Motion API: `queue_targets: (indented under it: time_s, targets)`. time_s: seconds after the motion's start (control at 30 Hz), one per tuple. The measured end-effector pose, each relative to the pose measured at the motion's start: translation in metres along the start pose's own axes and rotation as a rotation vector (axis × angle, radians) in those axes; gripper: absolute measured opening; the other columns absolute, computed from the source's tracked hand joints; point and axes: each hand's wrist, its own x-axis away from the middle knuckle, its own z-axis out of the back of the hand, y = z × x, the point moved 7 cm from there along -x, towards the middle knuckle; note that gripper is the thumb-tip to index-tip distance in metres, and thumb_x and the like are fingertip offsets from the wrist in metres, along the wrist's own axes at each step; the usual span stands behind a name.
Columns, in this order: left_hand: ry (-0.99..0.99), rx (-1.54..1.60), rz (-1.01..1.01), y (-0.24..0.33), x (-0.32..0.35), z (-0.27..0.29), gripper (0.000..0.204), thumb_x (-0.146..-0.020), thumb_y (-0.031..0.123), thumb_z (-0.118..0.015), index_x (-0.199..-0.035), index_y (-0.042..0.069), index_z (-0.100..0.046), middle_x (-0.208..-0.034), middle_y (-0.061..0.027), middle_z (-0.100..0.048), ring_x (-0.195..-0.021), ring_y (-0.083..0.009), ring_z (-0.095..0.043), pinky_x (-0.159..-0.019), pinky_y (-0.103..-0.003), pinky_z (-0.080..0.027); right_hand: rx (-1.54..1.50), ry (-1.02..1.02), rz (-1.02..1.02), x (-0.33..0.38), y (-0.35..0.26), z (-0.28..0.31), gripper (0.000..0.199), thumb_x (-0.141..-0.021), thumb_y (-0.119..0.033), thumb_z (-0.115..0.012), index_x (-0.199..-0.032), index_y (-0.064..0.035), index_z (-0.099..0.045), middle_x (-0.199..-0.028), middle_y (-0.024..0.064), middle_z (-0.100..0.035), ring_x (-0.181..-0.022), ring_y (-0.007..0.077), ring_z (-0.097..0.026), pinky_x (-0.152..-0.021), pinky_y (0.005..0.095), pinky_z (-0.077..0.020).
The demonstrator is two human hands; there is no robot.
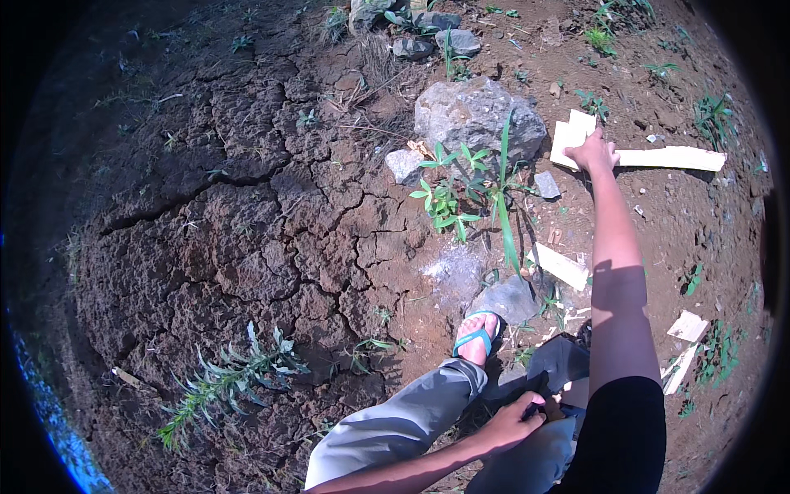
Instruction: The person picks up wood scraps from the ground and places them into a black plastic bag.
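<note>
Two-handed: grips pale wood [564, 142] right of the boulder [477, 119] with right hand [592, 154], a dark object [535, 409] this side of it with left hand [510, 423]; may drop wood through uneven hold.

at the upper right of the frame, the way left of the right hand [592, 154] was blocked by a large grey rock [473, 119] and, lower, a leafy plant [445, 202]. around the left hand [512, 421], room was narrowed by trouser legs [387, 432]. open passage was offered over cracked soil [247, 247] at centre left.
</note>
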Motion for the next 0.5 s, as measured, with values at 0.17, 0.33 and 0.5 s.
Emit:
queue_targets:
  time_s: [0.17, 0.33, 0.5]
  targets:
    - [0.002, -0.007, 0.008, 0.004, 0.006, 0.009, 0.036, -0.095, 0.030, -0.061, -0.125, 0.013, -0.051, -0.087, -0.0099, -0.064, -0.079, -0.0187, -0.062, -0.074, -0.035, -0.049, -0.035, -0.116, -0.074, -0.019, 0.004, -0.010, 0.094, -0.060, -0.043, -0.089, -0.136, -0.0035, -0.050, -0.131, 0.0105, -0.061, -0.131, 0.0326, -0.044, -0.106, 0.0504, -0.0290]
    - [-0.029, -0.025, 0.111, 0.015, 0.009, 0.012, 0.036, -0.096, 0.026, -0.061, -0.125, 0.009, -0.049, -0.094, -0.0143, -0.067, -0.088, -0.0225, -0.066, -0.078, -0.036, -0.050, 0.081, -0.137, 0.148, 0.000, -0.006, -0.018, 0.077, -0.063, -0.041, -0.087, -0.128, -0.0124, -0.057, -0.126, 0.0087, -0.064, -0.124, 0.0292, -0.050, -0.104, 0.0458, -0.0319]
    - [-0.059, -0.039, 0.061, 0.020, 0.004, -0.008, 0.034, -0.094, 0.023, -0.062, -0.123, 0.008, -0.052, -0.091, -0.0115, -0.067, -0.082, -0.0184, -0.066, -0.075, -0.034, -0.051, -0.332, 0.060, 0.441, -0.004, 0.015, 0.008, 0.057, -0.068, -0.027, -0.083, -0.114, -0.0077, -0.056, -0.105, 0.0123, -0.069, -0.092, 0.0273, -0.067, -0.088, 0.0376, -0.0493]
